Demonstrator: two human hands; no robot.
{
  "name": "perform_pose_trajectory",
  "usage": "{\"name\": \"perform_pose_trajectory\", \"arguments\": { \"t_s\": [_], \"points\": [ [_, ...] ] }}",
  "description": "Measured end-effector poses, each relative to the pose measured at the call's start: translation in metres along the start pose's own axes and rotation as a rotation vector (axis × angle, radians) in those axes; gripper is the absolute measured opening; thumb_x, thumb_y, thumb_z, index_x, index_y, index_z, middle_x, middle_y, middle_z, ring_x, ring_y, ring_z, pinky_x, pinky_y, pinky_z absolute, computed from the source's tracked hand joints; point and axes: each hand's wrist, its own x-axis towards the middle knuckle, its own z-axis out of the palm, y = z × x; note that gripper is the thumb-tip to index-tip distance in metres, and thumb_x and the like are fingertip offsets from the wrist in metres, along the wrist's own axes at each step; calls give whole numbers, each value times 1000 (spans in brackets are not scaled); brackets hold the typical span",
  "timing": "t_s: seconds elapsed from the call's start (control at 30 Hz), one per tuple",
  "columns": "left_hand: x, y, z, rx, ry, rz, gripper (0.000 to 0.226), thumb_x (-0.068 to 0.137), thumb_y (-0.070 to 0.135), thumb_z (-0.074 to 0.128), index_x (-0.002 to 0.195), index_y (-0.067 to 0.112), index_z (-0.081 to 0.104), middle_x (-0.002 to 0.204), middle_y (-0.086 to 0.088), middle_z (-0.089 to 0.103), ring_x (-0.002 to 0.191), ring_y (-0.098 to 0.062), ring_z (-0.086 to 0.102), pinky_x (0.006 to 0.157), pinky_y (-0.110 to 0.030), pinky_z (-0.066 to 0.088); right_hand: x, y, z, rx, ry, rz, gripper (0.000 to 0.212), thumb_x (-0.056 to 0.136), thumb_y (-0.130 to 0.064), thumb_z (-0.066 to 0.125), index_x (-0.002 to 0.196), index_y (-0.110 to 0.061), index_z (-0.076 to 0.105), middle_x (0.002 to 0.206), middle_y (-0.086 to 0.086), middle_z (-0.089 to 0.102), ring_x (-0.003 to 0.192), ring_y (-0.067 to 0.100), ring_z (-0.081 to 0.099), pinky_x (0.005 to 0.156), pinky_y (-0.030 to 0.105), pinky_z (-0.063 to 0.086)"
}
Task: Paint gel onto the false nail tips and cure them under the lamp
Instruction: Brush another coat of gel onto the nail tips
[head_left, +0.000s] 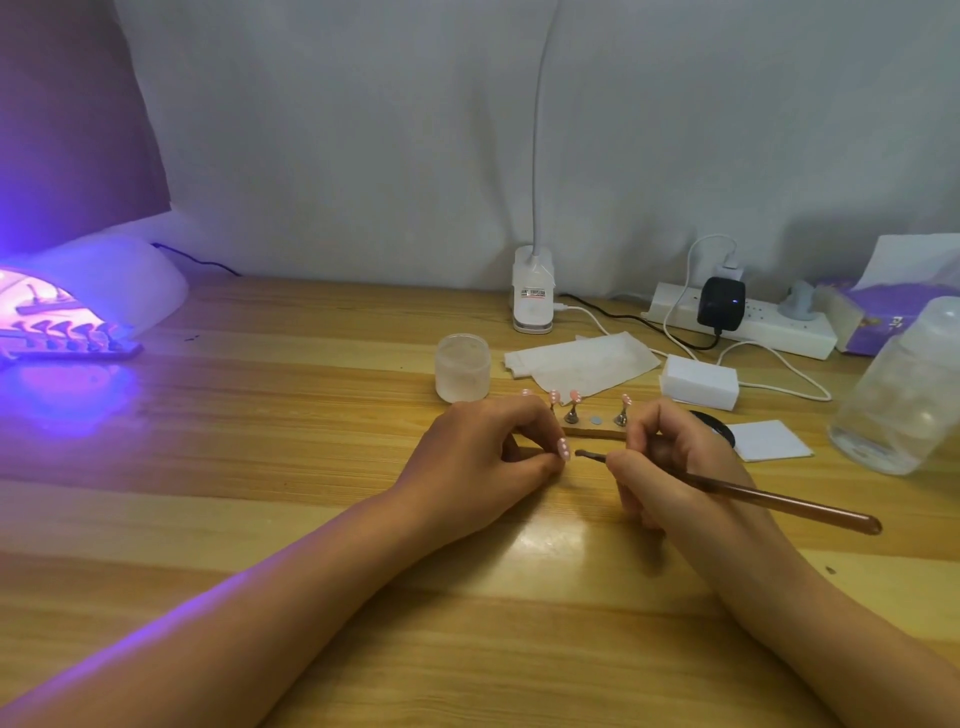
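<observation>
Pale striped wooden table (260, 519): it fills the lower half of my view.
White domed curing lamp (104, 280): it sits at nine o'clock, glowing violet. A dark rack of nail tips (67, 348) lies in its mouth.
Left hand (483, 457): just left of centre, low over the table, thumb and forefinger curled in a pinch.
Right hand (675, 467): just right of centre, fingers curled round a tool.
Slim brown translucent brush (779, 501): the right hand grips it, and the handle points to four o'clock.
Frosted round plastic jar (462, 366): at eleven o'clock from the left hand.
Small wooden block with metal pegs (592, 430): at twelve o'clock between the hands, with pink tips on its pegs.
Pink white-dotted false nail tip (563, 449): the left hand pinches it. The brush's dark bristles are just beside it, but I cannot tell if they touch.
</observation>
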Motion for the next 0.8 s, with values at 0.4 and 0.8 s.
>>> {"name": "perform_pose_trajectory", "arguments": {
  "t_s": [0.4, 0.8],
  "points": [
    [1, 0, 0, 6, 2, -4, 8, 85, 20, 74, 90, 26, 72, 85, 16, 69, 66, -6, 58, 61, -19, 42, -1, -2, 1, 13, -79, 8, 12, 90, -8, 62, 84, -9, 52, 60, 4, 68, 48, 4, 59, 46, 14, 44],
    [0, -3, 2, -3, 15, 6, 7, 85, 19, 74, 90, 25, 72, 86, 16, 71, 65, -7, 58, 62, -22, 46, -1, -2, 1, 6, -59, -35, 12, 90, -19, 63, 89, -13, 52, 71, 1, 73, 53, 0, 61, 51, 10, 44]
  ]
}}
